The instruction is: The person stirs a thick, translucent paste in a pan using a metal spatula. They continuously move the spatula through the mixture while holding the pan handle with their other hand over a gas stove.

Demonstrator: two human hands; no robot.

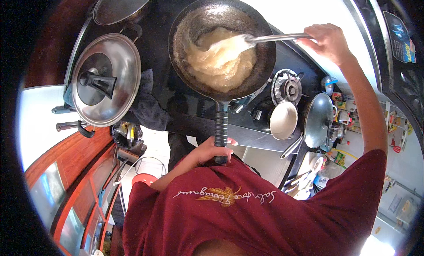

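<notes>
My left hand (215, 150) is closed around the ribbed black handle of a dark wok (265, 20), near the handle's end. The wok holds a thick, pale tan, glossy mass (228, 73) that looks like batter or paste. From the right, my right hand (326, 40) grips the end of a metal spatula (281, 37). Its blurred head sits in the mass, and the exact shape of the head cannot be told. Brownish residue coats the wok's inner wall on the left.
A lidded steel pan (129, 64) stands at the left beside a dark cloth (149, 107). Another glass lid (132, 10) lies farther back. On the right are a gas burner (291, 89), a small pale pan (283, 120) and a large round lid (318, 120).
</notes>
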